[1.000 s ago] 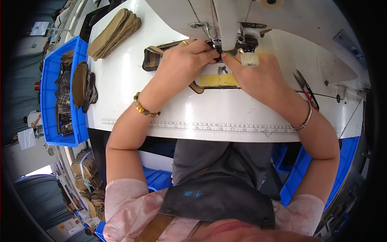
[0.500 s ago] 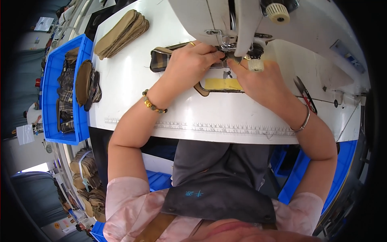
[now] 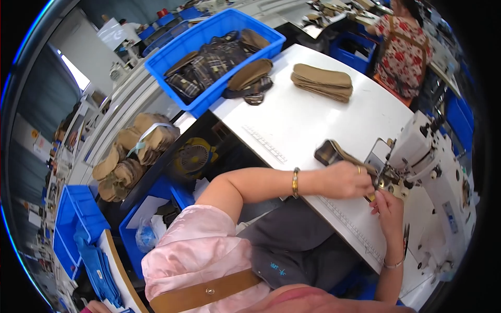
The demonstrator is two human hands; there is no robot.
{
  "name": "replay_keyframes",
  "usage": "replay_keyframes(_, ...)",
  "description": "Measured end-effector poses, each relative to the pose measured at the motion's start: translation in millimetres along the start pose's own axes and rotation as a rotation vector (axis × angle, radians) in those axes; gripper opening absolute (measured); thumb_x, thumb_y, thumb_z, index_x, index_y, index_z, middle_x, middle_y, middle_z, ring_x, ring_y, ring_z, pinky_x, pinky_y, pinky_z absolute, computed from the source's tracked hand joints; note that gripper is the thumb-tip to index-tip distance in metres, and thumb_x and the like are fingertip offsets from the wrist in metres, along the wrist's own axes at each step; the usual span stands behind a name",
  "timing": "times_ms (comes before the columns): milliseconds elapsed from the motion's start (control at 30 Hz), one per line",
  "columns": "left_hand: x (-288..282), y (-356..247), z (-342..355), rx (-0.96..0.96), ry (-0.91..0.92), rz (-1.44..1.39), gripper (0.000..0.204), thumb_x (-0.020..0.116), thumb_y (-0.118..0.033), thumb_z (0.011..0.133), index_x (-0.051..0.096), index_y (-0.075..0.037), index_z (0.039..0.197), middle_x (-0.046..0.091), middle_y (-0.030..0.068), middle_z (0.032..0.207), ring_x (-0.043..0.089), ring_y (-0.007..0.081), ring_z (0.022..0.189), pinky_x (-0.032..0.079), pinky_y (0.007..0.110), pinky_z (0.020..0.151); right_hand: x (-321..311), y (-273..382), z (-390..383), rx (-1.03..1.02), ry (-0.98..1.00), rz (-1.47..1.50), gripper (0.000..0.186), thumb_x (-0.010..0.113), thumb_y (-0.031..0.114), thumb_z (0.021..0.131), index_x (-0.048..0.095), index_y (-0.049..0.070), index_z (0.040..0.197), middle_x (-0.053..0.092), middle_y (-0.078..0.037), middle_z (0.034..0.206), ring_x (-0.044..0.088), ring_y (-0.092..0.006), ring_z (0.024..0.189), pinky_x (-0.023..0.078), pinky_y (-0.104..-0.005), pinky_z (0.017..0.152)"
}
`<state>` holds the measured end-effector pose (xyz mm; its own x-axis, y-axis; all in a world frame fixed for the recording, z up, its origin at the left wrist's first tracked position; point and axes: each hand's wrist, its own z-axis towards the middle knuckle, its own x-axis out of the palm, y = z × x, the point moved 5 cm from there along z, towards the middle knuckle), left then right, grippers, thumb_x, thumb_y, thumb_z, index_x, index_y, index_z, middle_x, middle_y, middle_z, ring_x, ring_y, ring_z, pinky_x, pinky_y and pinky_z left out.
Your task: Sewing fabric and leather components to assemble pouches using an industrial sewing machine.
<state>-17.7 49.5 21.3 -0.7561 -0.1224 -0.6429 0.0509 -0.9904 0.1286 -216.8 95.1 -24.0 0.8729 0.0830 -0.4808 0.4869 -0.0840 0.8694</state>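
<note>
A plaid fabric piece with tan edging (image 3: 335, 153) lies on the white table and runs under my left hand to the sewing machine (image 3: 438, 161). My left hand (image 3: 347, 180) is closed on this piece just in front of the presser foot, fingers bent together. Close beside it my right hand (image 3: 389, 208) pinches with thumb and fingers near the needle area. What lies in that pinch is too small to make out. The far end of the plaid piece sticks out past my left hand. My fingers hide its near part.
Stacked tan sole-shaped pieces (image 3: 321, 83) lie farther back on the table (image 3: 292, 125). A blue bin (image 3: 193, 110) holds plaid pieces, with loose ones (image 3: 250, 78) beside it. Scissors (image 3: 406, 237) lie near my right wrist. Another person (image 3: 402, 57) sits at the back right.
The view has swung left, so the table and machine appear turned and farther right. Both hands stay by the needle; my right fingers now pinch close to my left hand.
</note>
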Motion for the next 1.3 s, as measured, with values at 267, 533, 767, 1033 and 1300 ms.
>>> replay_keyframes(267,-14,-90,12,0.085,-0.152,-0.246,0.016,0.07,-0.018,0.086,0.069,-0.006,0.096,0.053,0.0009,0.081,0.053,0.0176,0.069,0.045,0.031,0.057,-5,-8,-104,-0.113,-0.199,0.34,0.04,0.064,0.007,0.094,0.058,-0.002,0.132,0.068,-0.009,0.111,0.066,-0.0162,0.09,0.055,-0.0307,0.078)
replay_keyframes(533,-26,-41,-31,-0.249,-0.128,-0.175,0.014,0.075,-0.02,0.085,0.069,-0.013,0.096,0.061,-0.0006,0.091,0.059,0.0206,0.083,0.052,0.034,0.076,-88,-92,-310,0.24,-0.542,-0.064,0.048,0.054,0.01,0.102,0.04,0.002,0.147,0.063,-0.022,0.129,0.062,-0.016,0.083,0.051,-0.0266,0.069)
replay_keyframes(767,-55,-1,-63,-0.378,-0.066,-0.066,0.021,0.078,-0.019,0.082,0.07,-0.015,0.101,0.063,-0.001,0.094,0.06,0.0214,0.086,0.053,0.036,0.083,-89,-160,-446,0.364,-0.954,-0.685,0.034,0.059,0.016,0.102,0.055,-0.002,0.129,0.067,-0.023,0.119,0.065,-0.028,0.092,0.052,-0.0363,0.081)
replay_keyframes(1033,-203,-50,-18,0.048,-0.82,-0.511,0.033,0.062,-0.045,0.1,0.064,-0.012,0.098,0.064,0.007,0.112,0.067,0.0305,0.098,0.048,0.049,0.093,-111,-124,-402,0.242,-1.163,-1.249,0.033,0.055,0.021,0.104,0.064,-0.006,0.086,0.062,-0.025,0.08,0.057,-0.045,0.073,0.047,-0.0527,0.066)
replay_keyframes(1300,-233,-78,8,0.294,-0.936,-0.625,0.024,0.055,-0.018,0.101,0.056,-0.005,0.122,0.05,0.005,0.127,0.066,0.0193,0.102,0.049,0.039,0.088,-29,39,-121,-0.753,-0.43,-1.109,0.022,0.065,0.008,0.093,0.066,-0.003,0.112,0.069,-0.019,0.104,0.067,-0.035,0.085,0.054,-0.0428,0.074)
